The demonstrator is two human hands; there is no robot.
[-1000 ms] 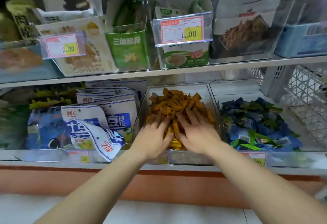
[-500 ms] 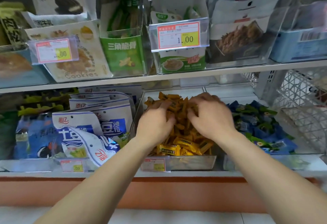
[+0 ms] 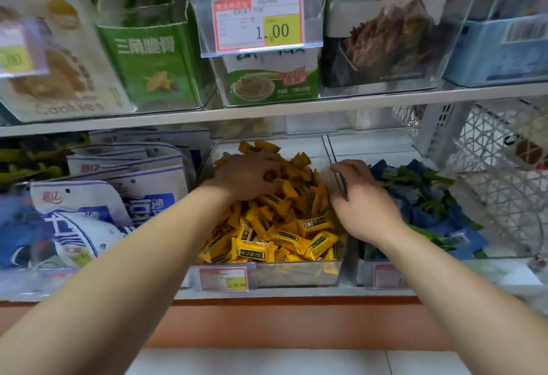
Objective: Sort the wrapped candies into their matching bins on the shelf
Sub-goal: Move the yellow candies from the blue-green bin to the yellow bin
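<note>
Left hand [image 3: 247, 177] curls into yellow candies [image 3: 278, 226]; right hand [image 3: 363, 205], fingers spread, straddles the divider beside blue-green candies [image 3: 421, 193]; bins look sorted

White lower shelf [image 3: 296, 293] with clear bins: yellow candies [image 3: 275, 235], blue-green candies [image 3: 421, 196] alongside

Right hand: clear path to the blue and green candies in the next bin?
Probably yes. The right hand sits at the clear divider beside the blue and green candies; that bin is open on top, nothing covering them.
</note>
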